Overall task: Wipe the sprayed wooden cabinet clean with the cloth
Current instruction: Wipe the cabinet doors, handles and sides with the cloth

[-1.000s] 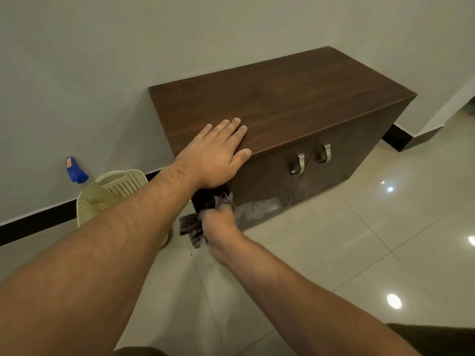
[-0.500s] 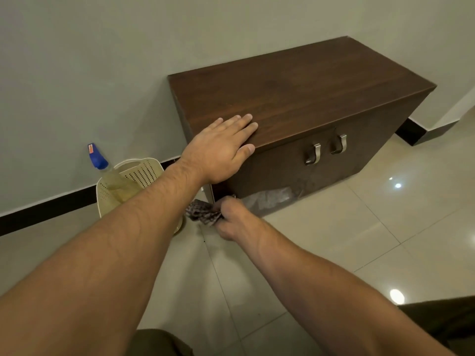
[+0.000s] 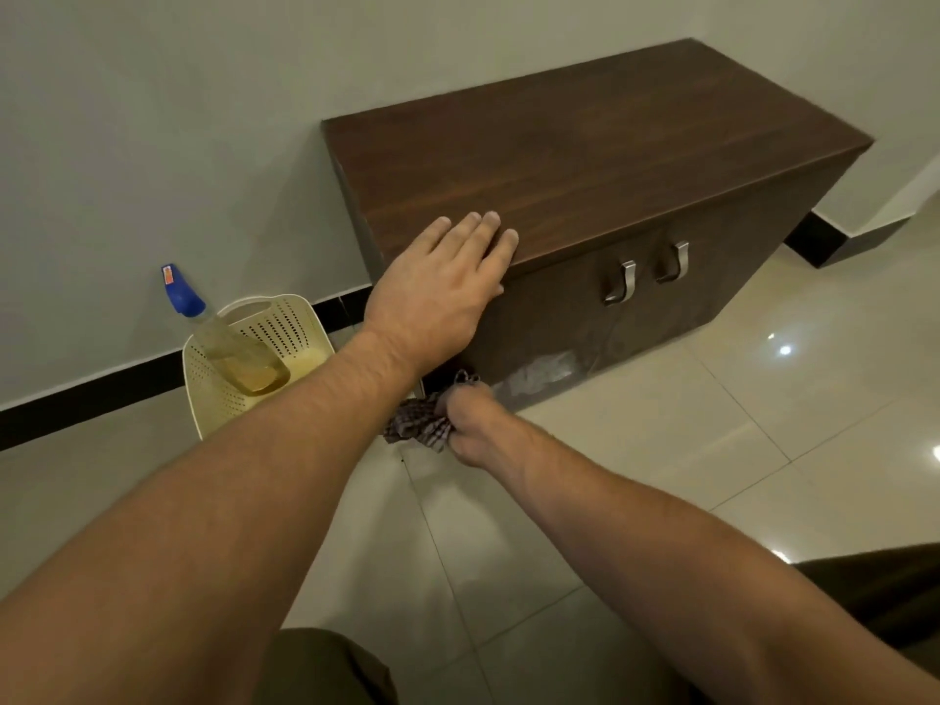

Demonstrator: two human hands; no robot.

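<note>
A low dark wooden cabinet point(image 3: 585, 145) with two metal door handles stands against the wall. My left hand point(image 3: 442, 287) lies flat, fingers straight, on the front left corner of its top. Below it my right hand point(image 3: 465, 419) grips a bunched checked cloth point(image 3: 414, 427) at the bottom left corner of the cabinet front, close to the floor. A pale streaky wet patch point(image 3: 539, 371) shows on the lower part of the left door, just right of the cloth.
A cream perforated plastic basket point(image 3: 213, 399) sits on the floor by the wall, left of the cabinet, holding a spray bottle point(image 3: 234, 348) with a blue head. Glossy floor tiles spread in front. A black skirting runs along the wall.
My right hand with the cloth has slid a little left and down along the cabinet's bottom corner. The view has shifted, and my left hand stays on the top edge.
</note>
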